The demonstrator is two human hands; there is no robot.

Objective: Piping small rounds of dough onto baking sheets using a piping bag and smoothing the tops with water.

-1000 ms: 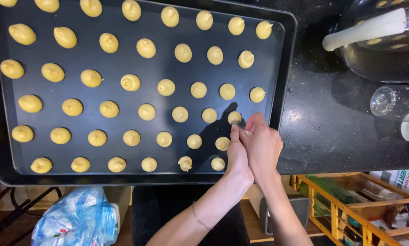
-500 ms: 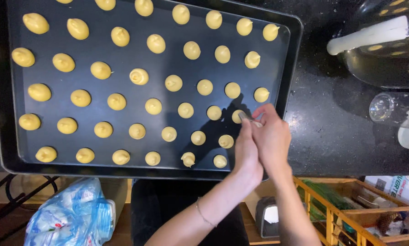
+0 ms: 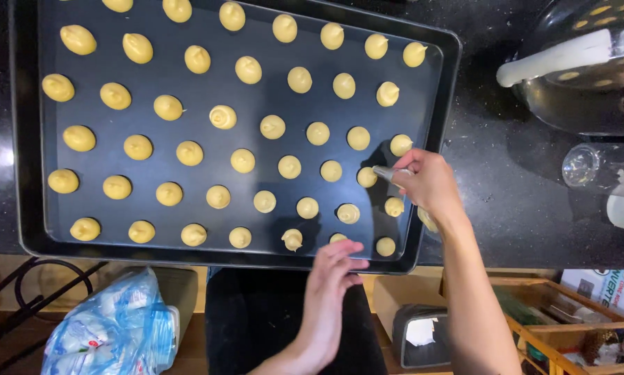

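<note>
The right hand (image 3: pixel 430 184) sits over the 3 o'clock side of the baking tray (image 3: pixel 20 139), its fingers curled and pinched round a piping bag whose metal nozzle (image 3: pixel 383 171) juts out toward 9 o'clock. The nozzle tip is just beside a dough mound (image 3: pixel 366 177) in the tray's rightmost columns, close enough that touching or not cannot be told. A little of the filled bag (image 3: pixel 427 219) shows below the wrist, at 5 o'clock of the hand.

The left hand (image 3: pixel 333 278) lies at the tray's 6 o'clock rim, fingers straight and held together, empty, the fingertips over the rim near the lowest row of mounds. It is well apart from the right hand.

The dark tray rests on a black speckled desk (image 3: pixel 506 208) and carries slanting rows of pale yellow piped mounds, each kept apart from its neighbours.

At 2 o'clock of the tray a metal bowl (image 3: pixel 576 97) stands on the desk with a white-handled tool (image 3: pixel 555 59) resting across it. At 3 o'clock, beyond the right hand, is a small clear glass (image 3: pixel 580 165). Below the desk edge, at 7 o'clock, lies a crumpled blue and white plastic bag (image 3: pixel 114 330), and at 5 o'clock a wooden rack (image 3: pixel 569 326)
</note>
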